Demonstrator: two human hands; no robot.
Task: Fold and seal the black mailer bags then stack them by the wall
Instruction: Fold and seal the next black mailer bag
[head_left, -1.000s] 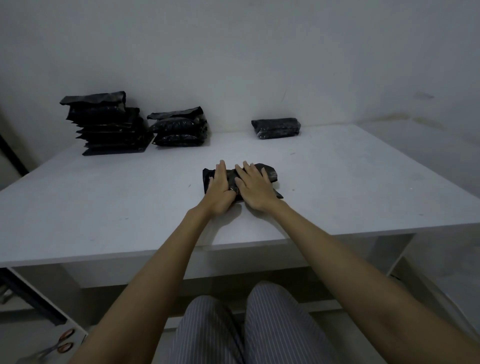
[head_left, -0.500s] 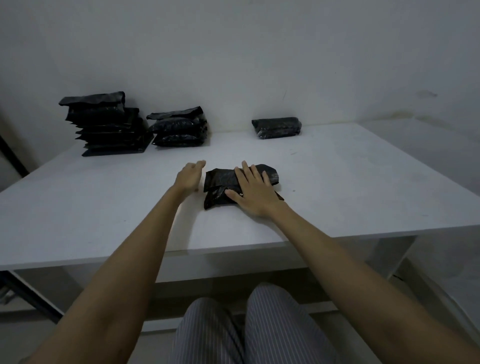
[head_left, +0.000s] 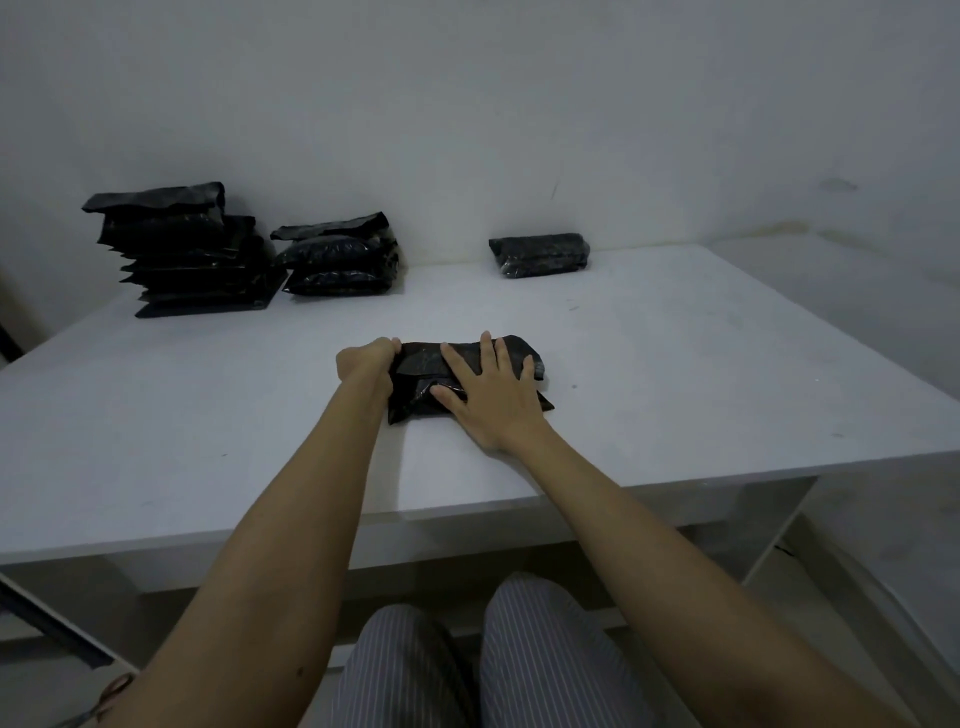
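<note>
1. I see my right hand (head_left: 493, 397) pressing flat, fingers spread, on the mailer bag (head_left: 415, 387), well short of the wall (head_left: 467, 104).
2. My left hand (head_left: 366, 361) curls around its left edge; tugging could reopen the fold.

1. Centre frame, my right hand (head_left: 493, 397) presses flat on the black mailer bag (head_left: 467, 376) lying on the worktop (head_left: 675, 364).
2. My left hand (head_left: 366, 358) grips the bag's left end.
3. Upper left, bag stacks (head_left: 182, 249) sit by the wall.

Folded black mailer bag (head_left: 415, 382) flat mid-table; sealed stacks (head_left: 187, 254) by wall.
</note>
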